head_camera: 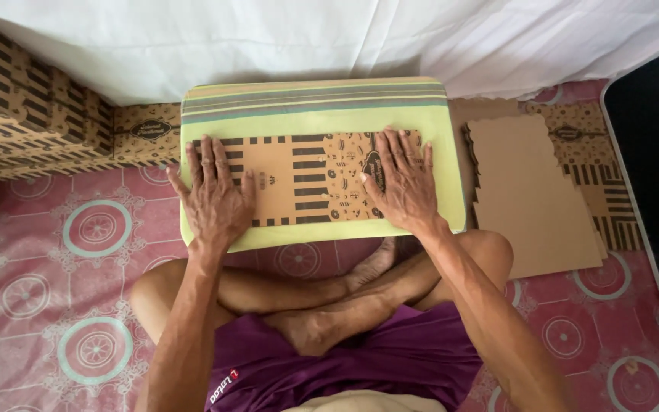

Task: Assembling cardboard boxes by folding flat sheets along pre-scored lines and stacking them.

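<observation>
A flat brown cardboard sheet [306,179] with dark printed bars and small pictures lies on a yellow-green cushion [314,114] with striped bands at its far edge. My left hand [211,194] rests flat, fingers spread, on the sheet's left end. Pressed flat in the same way on its right end is my right hand [404,183]. Neither hand grips anything. My crossed legs sit just in front of the cushion.
A stack of flat brown cardboard sheets [532,194] lies on the floor to the right. Printed cardboard boxes [32,114] are piled at the left. White cloth [306,38] hangs behind. The floor has a pink patterned mat [55,267].
</observation>
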